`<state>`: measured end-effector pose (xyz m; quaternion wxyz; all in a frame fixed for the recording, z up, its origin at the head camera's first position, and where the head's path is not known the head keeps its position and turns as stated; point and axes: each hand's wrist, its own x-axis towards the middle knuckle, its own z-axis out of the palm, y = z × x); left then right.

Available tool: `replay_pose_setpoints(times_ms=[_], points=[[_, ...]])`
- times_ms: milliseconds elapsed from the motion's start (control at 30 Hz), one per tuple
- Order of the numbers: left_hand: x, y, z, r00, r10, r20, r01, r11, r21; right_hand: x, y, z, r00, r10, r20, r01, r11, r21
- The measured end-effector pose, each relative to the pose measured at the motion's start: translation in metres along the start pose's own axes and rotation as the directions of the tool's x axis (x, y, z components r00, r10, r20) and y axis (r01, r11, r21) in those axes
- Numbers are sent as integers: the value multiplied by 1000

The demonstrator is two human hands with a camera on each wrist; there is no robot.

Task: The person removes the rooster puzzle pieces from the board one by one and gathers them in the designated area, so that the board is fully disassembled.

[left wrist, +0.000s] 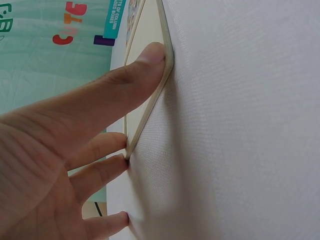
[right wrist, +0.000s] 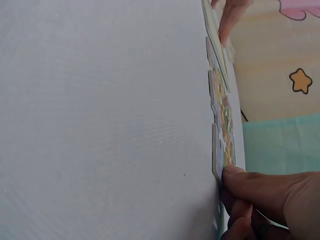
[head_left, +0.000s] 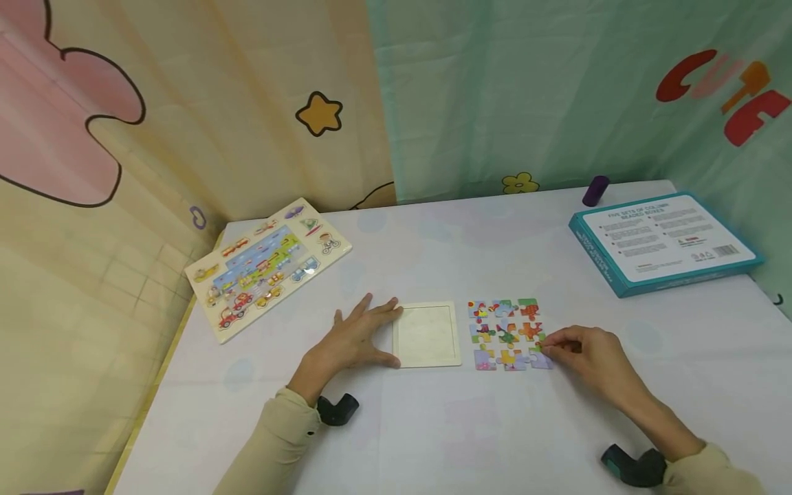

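Note:
A pale wooden puzzle tray (head_left: 427,335) lies flat on the white table with nothing in it. My left hand (head_left: 351,342) spans its left side, fingers spread; in the left wrist view the thumb (left wrist: 150,55) rests on one corner and two fingertips touch near another. Right of the tray, colourful jigsaw pieces (head_left: 509,335) are laid out in a slightly spaced square of rows. My right hand (head_left: 588,357) is at the right edge of these, thumb and forefinger pinching a puzzle piece, mostly hidden by the fingers. In the right wrist view the thumb (right wrist: 245,182) meets the piece's edge.
A vehicle picture board (head_left: 266,268) lies at the back left. At the back right are a teal-edged box (head_left: 668,240) and a dark purple cylinder (head_left: 596,191). Black devices (head_left: 337,410) sit at both wrists. Patterned curtains (head_left: 526,89) stand behind the table.

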<state>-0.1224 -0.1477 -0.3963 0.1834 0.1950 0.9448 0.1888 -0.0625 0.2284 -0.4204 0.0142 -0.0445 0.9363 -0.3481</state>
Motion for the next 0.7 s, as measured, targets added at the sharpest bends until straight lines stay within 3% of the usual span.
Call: replay_pose_setpoints(times_ms=[500,700], points=[[-1,-1,-1,1000,0,-2,0,1000,-2,4,2,-1,995,-94,-24,94,995,-23],[-1,-2,0,1000,7,2,-7,1000,-23,3,5,-4,998,-59,1,59,998,-23]])
